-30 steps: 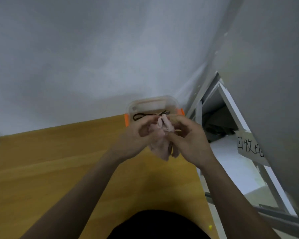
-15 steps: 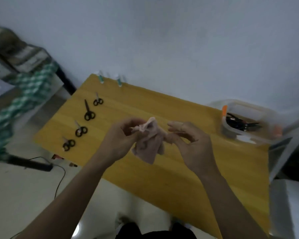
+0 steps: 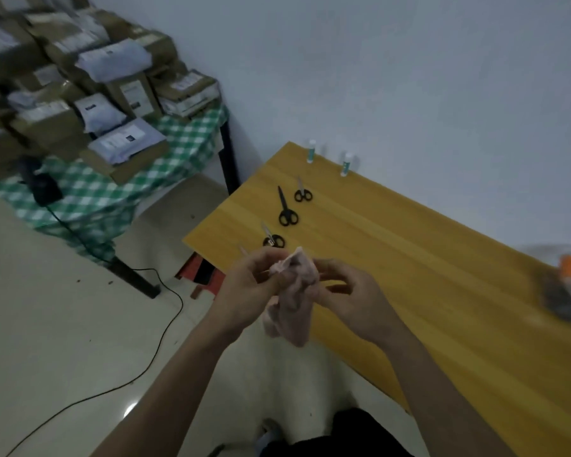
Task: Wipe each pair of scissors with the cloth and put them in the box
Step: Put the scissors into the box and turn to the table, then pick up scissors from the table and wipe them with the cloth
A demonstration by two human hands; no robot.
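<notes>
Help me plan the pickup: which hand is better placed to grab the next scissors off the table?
Probably the left hand. The scissors lie just beyond it on the table's left end. It does grip the cloth, though, which the right hand would need to take over.

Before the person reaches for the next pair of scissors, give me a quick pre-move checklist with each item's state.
1. Pale pink cloth in hand: ok, left hand grips it.
2. Right hand free to pick: ok, holds no scissors.
3. Black-handled scissors left on the yellow wooden table: ok, three in plain view, e.g. the long pair.
4. A fourth pair behind the left hand: cannot tell.
5. Clear plastic box with orange clasp open: cannot tell, blurred.
</notes>
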